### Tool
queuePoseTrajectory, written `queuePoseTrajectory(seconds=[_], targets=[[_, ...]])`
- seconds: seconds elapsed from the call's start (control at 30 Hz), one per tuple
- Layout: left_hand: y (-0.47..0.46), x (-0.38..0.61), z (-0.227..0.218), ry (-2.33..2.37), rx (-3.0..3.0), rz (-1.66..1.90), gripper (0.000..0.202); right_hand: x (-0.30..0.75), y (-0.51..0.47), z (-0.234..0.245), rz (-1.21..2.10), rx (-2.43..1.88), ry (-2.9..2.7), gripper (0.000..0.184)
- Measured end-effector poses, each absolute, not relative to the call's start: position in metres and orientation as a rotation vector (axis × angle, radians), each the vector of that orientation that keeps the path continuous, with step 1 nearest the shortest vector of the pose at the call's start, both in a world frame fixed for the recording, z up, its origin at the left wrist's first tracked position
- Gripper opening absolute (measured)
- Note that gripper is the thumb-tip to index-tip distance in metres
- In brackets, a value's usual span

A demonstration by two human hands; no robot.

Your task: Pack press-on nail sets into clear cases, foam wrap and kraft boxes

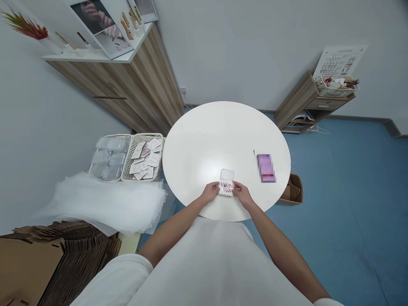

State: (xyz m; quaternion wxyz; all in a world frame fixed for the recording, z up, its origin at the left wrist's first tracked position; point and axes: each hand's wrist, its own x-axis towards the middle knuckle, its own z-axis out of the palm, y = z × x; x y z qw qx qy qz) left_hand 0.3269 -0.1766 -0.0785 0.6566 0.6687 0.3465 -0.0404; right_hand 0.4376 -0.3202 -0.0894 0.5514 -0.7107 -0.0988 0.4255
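Note:
A small clear plastic box (226, 194) is at the near part of the round white table, its transparent lid (227, 174) raised and leaning away from me. Inside lie rows of small pink pieces that look like press-on nails (226, 187). My left hand (210, 192) grips the box's left edge between thumb and fingers. On the opposite side, my right hand (242, 194) has its fingers closed on the right edge. Whether the box rests on the tabletop or is slightly lifted, I cannot tell.
A blurred purple item (267, 168) lies on the white table (223, 123) at right. Left stand a basket of printed cards (145, 159), a basket of clear boxes (110, 157), white foam sheets (108, 202) and flat cardboard (28, 263). An open carton (295, 190) sits on the floor.

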Motion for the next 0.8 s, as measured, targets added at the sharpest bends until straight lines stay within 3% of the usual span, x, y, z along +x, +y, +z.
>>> queuePoseTrajectory(seconds=[0.47, 0.8], targets=[[-0.162, 0.319, -0.034, 0.632, 1.008, -0.107, 0.039, 0.448, -0.323, -0.041, 1.107, -1.286, -0.181, 0.054], [-0.161, 0.324, -0.019, 0.58, 0.929, -0.153, 0.042, 0.478, -0.312, -0.023, 1.06, -1.4, -0.168, 0.036]])
